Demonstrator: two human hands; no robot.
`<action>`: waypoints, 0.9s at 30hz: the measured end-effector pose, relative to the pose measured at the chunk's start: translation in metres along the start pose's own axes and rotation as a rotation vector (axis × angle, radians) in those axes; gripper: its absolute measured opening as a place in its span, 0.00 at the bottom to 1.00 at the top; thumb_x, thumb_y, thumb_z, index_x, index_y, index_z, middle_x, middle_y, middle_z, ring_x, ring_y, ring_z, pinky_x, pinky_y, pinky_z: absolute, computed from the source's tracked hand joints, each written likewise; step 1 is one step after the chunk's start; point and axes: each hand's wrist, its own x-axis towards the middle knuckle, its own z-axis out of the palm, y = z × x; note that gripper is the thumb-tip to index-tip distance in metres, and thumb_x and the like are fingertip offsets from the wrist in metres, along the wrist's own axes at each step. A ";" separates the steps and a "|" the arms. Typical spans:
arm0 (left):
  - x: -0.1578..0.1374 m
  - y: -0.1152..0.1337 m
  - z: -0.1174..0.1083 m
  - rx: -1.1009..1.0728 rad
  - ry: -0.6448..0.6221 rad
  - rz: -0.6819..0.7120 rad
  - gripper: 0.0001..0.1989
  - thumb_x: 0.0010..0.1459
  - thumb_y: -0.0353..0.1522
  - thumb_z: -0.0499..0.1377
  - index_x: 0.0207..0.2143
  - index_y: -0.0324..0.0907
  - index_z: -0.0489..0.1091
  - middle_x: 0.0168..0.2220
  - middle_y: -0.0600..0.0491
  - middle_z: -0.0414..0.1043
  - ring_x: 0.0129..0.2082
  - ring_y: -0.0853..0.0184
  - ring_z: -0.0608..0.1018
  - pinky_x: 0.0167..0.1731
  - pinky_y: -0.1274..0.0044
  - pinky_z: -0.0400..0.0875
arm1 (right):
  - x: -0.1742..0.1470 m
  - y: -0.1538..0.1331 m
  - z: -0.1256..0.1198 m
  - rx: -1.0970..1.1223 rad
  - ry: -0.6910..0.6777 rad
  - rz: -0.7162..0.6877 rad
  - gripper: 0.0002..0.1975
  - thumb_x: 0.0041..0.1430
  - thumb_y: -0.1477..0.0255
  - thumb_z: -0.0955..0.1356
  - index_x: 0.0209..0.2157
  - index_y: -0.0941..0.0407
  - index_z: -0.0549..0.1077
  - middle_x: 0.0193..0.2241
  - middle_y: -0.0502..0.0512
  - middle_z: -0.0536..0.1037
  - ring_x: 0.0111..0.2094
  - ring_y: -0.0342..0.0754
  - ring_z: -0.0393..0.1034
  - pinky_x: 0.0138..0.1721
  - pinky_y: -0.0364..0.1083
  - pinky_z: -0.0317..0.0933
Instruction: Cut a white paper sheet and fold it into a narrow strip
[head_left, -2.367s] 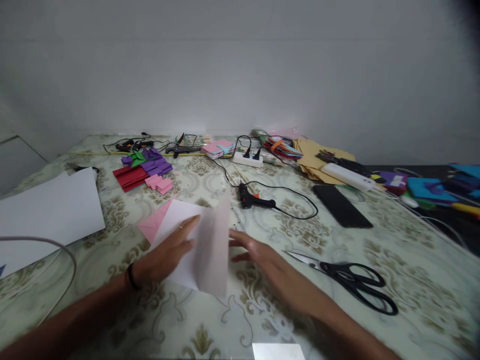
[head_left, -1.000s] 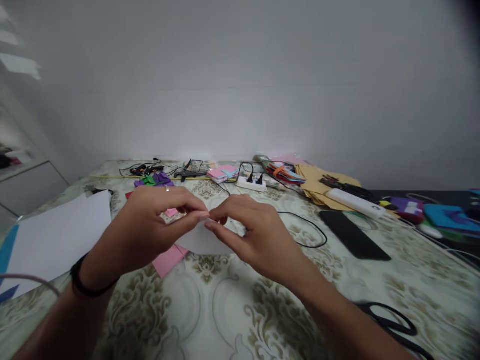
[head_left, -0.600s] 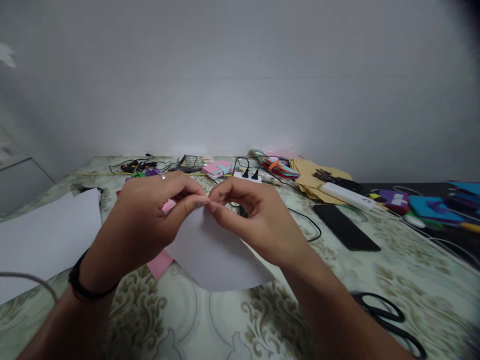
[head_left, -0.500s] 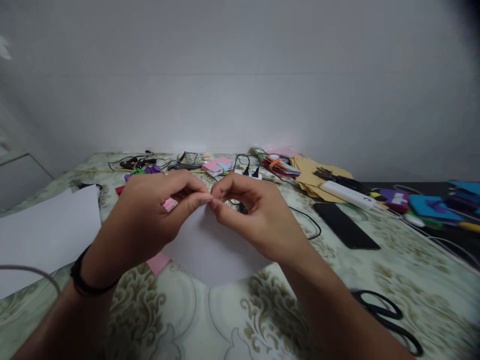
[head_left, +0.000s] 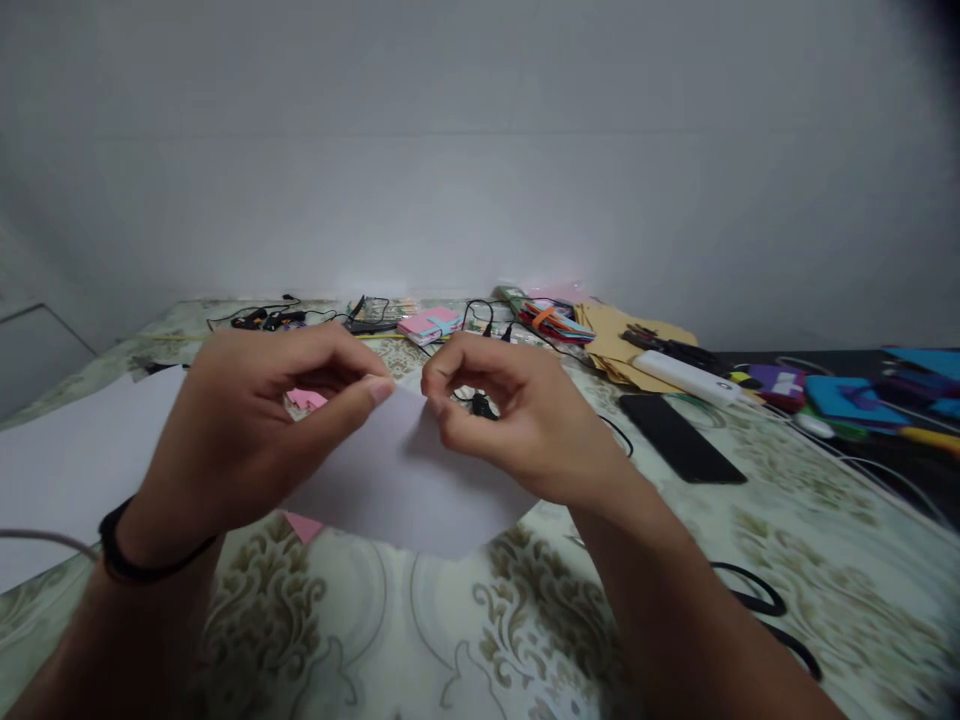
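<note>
A white sheet of paper point(head_left: 420, 490) hangs between my two hands over the patterned tablecloth, its far edge pinched at the top. My left hand point(head_left: 277, 420), with a black band on the wrist, grips that edge between thumb and forefinger. A short way to the right, my right hand point(head_left: 517, 415) pinches the same edge, thumb and forefinger curled into a ring. Pink paper pieces point(head_left: 304, 525) show partly behind the sheet and my left hand.
White sheets point(head_left: 75, 460) lie at the left. A black phone point(head_left: 679, 440), black-handled scissors point(head_left: 750, 585) and a white power bank-like bar point(head_left: 686, 377) are on the right. Brown envelopes point(head_left: 615, 335), pink bundled paper point(head_left: 429, 325) and black cables point(head_left: 270, 318) line the back.
My hands have moved apart along the paper's edge, the left one going left. The view has shifted slightly, and the sheet's lower edge looks more angular.
</note>
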 end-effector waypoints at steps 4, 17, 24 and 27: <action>-0.003 -0.007 -0.012 0.014 0.103 -0.084 0.03 0.58 0.30 0.67 0.31 0.45 0.80 0.26 0.62 0.79 0.24 0.76 0.75 0.23 0.85 0.64 | 0.001 0.002 -0.004 -0.018 -0.019 0.026 0.07 0.48 0.82 0.66 0.26 0.56 0.71 0.27 0.46 0.73 0.31 0.42 0.66 0.37 0.42 0.63; -0.003 -0.032 -0.032 -0.009 0.291 -0.109 0.04 0.56 0.29 0.67 0.28 0.45 0.80 0.22 0.62 0.76 0.22 0.77 0.73 0.21 0.87 0.63 | 0.002 0.008 -0.019 -0.130 -0.042 0.093 0.05 0.47 0.80 0.66 0.26 0.56 0.72 0.27 0.46 0.73 0.31 0.42 0.66 0.37 0.43 0.61; -0.003 -0.041 -0.038 0.048 0.357 -0.139 0.04 0.55 0.29 0.68 0.27 0.43 0.80 0.23 0.61 0.76 0.23 0.75 0.73 0.23 0.83 0.64 | 0.001 0.007 -0.026 -0.158 -0.033 0.114 0.06 0.47 0.80 0.66 0.25 0.56 0.71 0.26 0.46 0.72 0.32 0.43 0.66 0.37 0.43 0.61; -0.003 -0.043 -0.044 0.037 0.359 -0.183 0.05 0.54 0.27 0.67 0.27 0.44 0.80 0.23 0.62 0.75 0.24 0.73 0.72 0.23 0.79 0.61 | 0.001 0.008 -0.033 -0.188 -0.027 0.105 0.06 0.47 0.80 0.66 0.25 0.55 0.71 0.26 0.47 0.72 0.32 0.43 0.67 0.37 0.43 0.61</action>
